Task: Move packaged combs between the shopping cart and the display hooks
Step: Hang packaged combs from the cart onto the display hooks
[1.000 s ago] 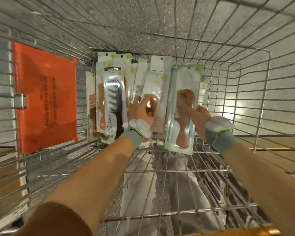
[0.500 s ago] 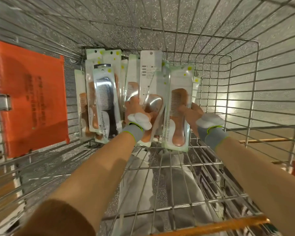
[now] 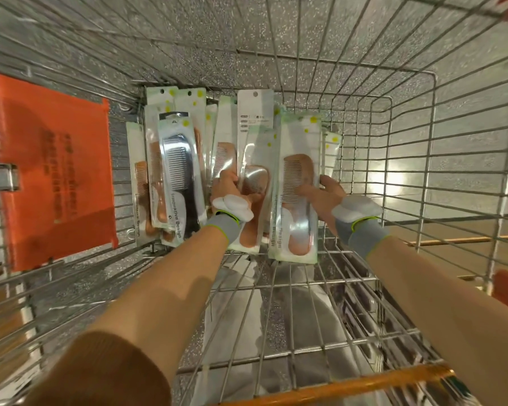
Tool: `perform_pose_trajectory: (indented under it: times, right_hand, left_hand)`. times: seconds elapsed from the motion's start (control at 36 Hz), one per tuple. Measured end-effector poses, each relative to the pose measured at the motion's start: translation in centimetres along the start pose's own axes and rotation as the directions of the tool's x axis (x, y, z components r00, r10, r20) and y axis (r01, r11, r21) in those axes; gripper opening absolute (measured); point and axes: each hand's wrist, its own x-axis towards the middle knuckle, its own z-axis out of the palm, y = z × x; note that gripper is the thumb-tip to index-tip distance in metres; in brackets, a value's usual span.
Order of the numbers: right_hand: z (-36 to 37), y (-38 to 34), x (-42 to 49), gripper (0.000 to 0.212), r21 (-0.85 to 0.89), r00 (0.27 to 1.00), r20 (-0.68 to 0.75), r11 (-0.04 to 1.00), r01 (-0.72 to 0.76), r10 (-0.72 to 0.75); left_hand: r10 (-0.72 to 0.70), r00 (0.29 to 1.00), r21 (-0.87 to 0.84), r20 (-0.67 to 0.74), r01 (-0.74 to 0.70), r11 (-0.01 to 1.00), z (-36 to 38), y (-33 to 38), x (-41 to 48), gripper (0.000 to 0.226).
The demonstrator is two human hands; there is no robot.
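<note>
Both my arms reach down into a wire shopping cart (image 3: pixel 408 177). My right hand (image 3: pixel 320 197) grips a packaged brown comb (image 3: pixel 298 183) by its right edge, with the thumb across the front. My left hand (image 3: pixel 228 189) holds another packaged brown comb (image 3: pixel 254 177), lifted from a pile. Several more packaged combs lean at the cart's far end, among them a black comb package (image 3: pixel 179 177) and a white-backed package (image 3: pixel 255 112). No display hooks are in view.
An orange plastic flap (image 3: pixel 53 168) hangs on the cart's left wall. The orange cart handle (image 3: pixel 349 385) runs along the bottom edge. Speckled grey floor shows through the wire mesh, and a bright light reflection lies at right.
Both hands have lifted their comb packages slightly up and toward me out of the pile. The view has shifted a little, bringing the cart handle into sight.
</note>
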Motion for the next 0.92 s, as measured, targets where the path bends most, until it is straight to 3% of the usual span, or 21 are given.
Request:
perform_pose_trajectory:
  times: [0.19,0.31,0.39,0.44,0.56,0.64,0.75,0.83,0.86,0.92]
  right_hand:
    - [-0.7,0.2,0.2,0.021,-0.013,0.999,-0.039,1.0,-0.009,0.008]
    - [-1.8,0.4,0.1,0.031,-0.012,0.997,-0.07,0.999,-0.036,0.035]
    - [-2.4,0.3,-0.1,0.026,0.007,0.995,-0.089,0.999,-0.033,0.034]
    - [-2.5,0.4,0.0,0.036,-0.007,0.995,-0.095,1.0,-0.026,0.026]
    - [-2.7,0.6,0.3,0.022,-0.002,0.997,-0.069,1.0,-0.022,0.022]
    - [-2.3,0.5,0.0,0.03,-0.002,0.999,-0.037,1.0,-0.011,0.011]
    - [-1.9,1.5,1.4,0.051,0.016,1.0,-0.017,1.0,0.004,-0.004]
    - [-1.6,1.2,1.3,0.081,0.038,0.999,-0.025,0.999,0.026,-0.025]
    - [-1.5,0.4,0.4,0.075,0.032,0.999,-0.026,0.999,0.039,-0.039]
    - [-1.2,-0.5,-0.4,0.039,0.002,0.998,-0.033,0.999,0.053,-0.053]
  left_hand:
    - [0.101,0.991,0.072,-0.086,-0.095,0.993,1.1,0.5,-1.0,0.053]
    - [0.092,0.991,0.103,-0.101,-0.082,0.991,2.4,1.3,-1.6,0.066]
    - [0.09,0.991,0.15,-0.095,-0.075,0.986,2.5,1.5,-1.0,0.072]
    - [0.063,0.995,0.176,-0.073,-0.049,0.983,2.1,1.7,-0.7,0.079]
    - [0.062,0.998,0.152,-0.023,-0.058,0.987,1.0,1.8,-0.3,0.078]
    - [0.06,0.998,0.036,0.023,-0.06,0.998,-0.2,1.5,-0.4,0.067]
    - [0.046,0.996,-0.079,0.077,-0.04,0.996,-0.9,1.2,-0.8,0.071]
    - [0.017,0.995,-0.211,0.1,0.004,0.977,-1.2,1.7,-1.0,0.07]
    - [0.011,0.994,-0.254,0.107,0.017,0.967,-1.3,1.9,-1.1,0.068]
    - [0.0,0.995,-0.333,0.103,0.034,0.942,-1.5,2.3,-1.4,0.063]
